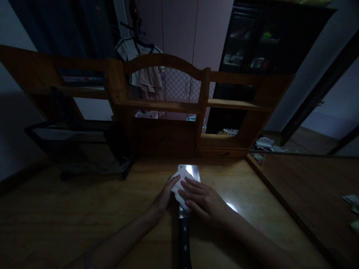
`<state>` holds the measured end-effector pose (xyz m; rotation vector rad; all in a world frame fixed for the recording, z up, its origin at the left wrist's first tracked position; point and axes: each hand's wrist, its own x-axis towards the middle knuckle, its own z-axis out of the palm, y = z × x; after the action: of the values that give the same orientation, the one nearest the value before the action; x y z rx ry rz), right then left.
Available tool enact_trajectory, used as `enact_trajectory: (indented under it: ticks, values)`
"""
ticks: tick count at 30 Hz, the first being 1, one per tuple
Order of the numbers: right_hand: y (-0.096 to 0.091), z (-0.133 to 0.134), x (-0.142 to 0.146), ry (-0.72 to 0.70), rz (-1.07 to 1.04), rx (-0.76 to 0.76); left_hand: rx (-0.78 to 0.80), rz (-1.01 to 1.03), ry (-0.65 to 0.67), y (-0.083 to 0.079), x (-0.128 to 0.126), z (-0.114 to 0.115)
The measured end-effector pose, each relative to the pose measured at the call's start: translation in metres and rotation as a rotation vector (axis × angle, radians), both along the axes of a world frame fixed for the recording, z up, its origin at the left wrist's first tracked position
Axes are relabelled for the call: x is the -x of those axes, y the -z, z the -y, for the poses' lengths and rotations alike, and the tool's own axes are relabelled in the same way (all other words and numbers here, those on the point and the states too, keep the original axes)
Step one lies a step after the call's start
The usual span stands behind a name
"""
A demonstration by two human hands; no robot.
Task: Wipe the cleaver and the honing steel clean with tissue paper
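A cleaver with a shiny broad blade lies on the wooden tabletop, its black riveted handle pointing toward me. Over much of the blade lies a crumpled white tissue or cloth. My left hand is closed at the blade's left side, thumb on the white sheet; its other fingers are mostly hidden. From the right, my right hand rests palm down, its fingers stretched out, slightly apart and flat on the same sheet. Neither hand touches the handle.
A wooden shelf unit spans the desk's back edge. A dark-framed rack or stand occupies the left rear. A raised wooden edge runs along the right. Clothes hang behind the shelf. The room is dim.
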<state>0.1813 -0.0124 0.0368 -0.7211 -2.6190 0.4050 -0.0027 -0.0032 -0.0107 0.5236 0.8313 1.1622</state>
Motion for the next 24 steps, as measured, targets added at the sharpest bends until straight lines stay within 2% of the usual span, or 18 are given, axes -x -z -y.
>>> enact_trajectory:
  ticks: [3,6,10,14,20,24]
  values:
    - [0.002,-0.002,-0.002,0.03,-0.028,-0.027,-0.03,0.015,-0.027,0.005,0.001,-0.003]
    - [0.004,-0.004,-0.003,0.085,-0.048,-0.058,-0.06,-0.07,-0.027,0.006,0.003,-0.002]
    - [0.006,-0.006,-0.006,0.176,-0.08,-0.063,-0.064,-0.213,-0.021,0.001,0.005,0.0]
    - [0.008,-0.005,-0.008,0.238,-0.125,-0.071,-0.096,-0.228,0.029,-0.004,0.005,0.002]
    - [0.008,-0.002,-0.009,0.149,-0.106,-0.131,-0.086,-0.231,0.03,0.002,0.006,0.0]
    - [0.005,-0.001,-0.008,0.09,-0.085,-0.135,-0.095,-0.153,0.025,0.009,0.005,-0.002]
